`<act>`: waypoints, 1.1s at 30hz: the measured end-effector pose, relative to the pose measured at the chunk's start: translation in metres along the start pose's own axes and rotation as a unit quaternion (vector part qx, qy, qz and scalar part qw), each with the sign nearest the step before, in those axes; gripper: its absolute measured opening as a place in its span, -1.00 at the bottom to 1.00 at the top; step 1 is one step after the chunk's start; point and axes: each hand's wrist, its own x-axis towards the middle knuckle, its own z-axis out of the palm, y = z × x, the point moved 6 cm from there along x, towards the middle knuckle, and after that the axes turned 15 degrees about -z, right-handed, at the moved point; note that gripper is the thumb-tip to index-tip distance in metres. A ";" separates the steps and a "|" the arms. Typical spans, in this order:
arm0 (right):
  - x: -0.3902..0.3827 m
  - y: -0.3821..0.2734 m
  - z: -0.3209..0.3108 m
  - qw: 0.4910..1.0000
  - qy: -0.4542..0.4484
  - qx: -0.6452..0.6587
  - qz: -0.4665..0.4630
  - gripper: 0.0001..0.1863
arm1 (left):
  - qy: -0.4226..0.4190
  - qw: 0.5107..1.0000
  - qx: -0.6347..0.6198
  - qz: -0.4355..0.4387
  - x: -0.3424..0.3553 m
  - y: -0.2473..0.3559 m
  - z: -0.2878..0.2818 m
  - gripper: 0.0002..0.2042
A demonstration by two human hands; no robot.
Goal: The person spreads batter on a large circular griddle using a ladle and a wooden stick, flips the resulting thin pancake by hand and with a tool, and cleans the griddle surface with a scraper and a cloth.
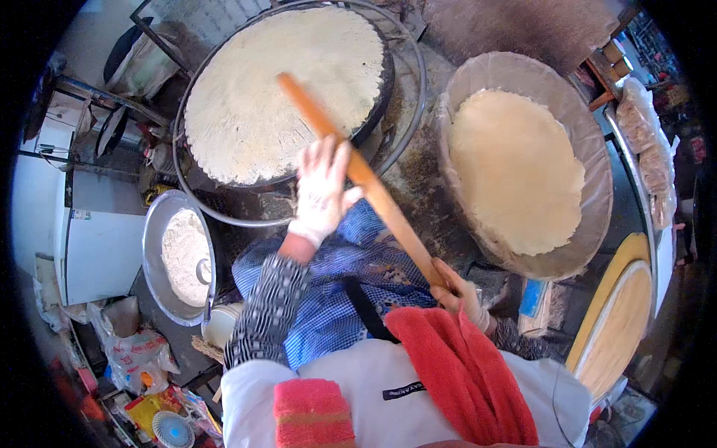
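A long flat wooden spatula [388, 205] slants across the front of me, its blurred far tip over a round black griddle [385, 82]. My left hand [321, 183], in a white glove, grips it near the middle, the fingers across the wood. At its near end my right hand [457, 290] is closed around the wood, close to my apron. A thin pale sheet of dough [276, 97] with ragged edges covers most of the griddle.
On the right a large round basket [590, 216], lined with clear plastic, holds pale flatbread [519, 172]. A metal basin [153, 261] of whitish meal stands left. A metal ring [422, 89] circles the griddle. Round wooden boards [612, 328] lean at right.
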 end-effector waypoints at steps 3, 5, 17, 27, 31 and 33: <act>-0.010 0.005 -0.004 0.986 0.099 0.113 0.067 -0.40 | -0.079 0.993 0.029 0.089 0.052 0.031 0.065 -0.12; 0.002 0.000 -0.002 0.964 0.113 0.180 0.157 -0.38 | -0.109 0.989 0.039 0.089 0.066 0.035 0.099 -0.09; 0.075 -0.011 0.063 0.933 -0.159 0.245 0.210 -0.32 | -0.046 0.983 0.140 -0.106 0.000 -0.124 0.038 -0.14; 0.090 0.005 0.108 0.974 -0.213 -0.061 -0.039 -0.43 | 0.144 0.964 0.092 -0.202 -0.151 -0.215 -0.050 -0.31; 0.144 0.023 0.050 0.941 -0.134 -0.289 -0.112 -0.56 | -0.037 0.961 0.167 -0.217 -0.149 -0.223 -0.025 -0.59; 0.155 -0.025 0.034 0.984 -0.018 -0.180 0.010 -0.53 | -0.082 0.967 0.104 -0.220 -0.136 -0.205 -0.027 -0.71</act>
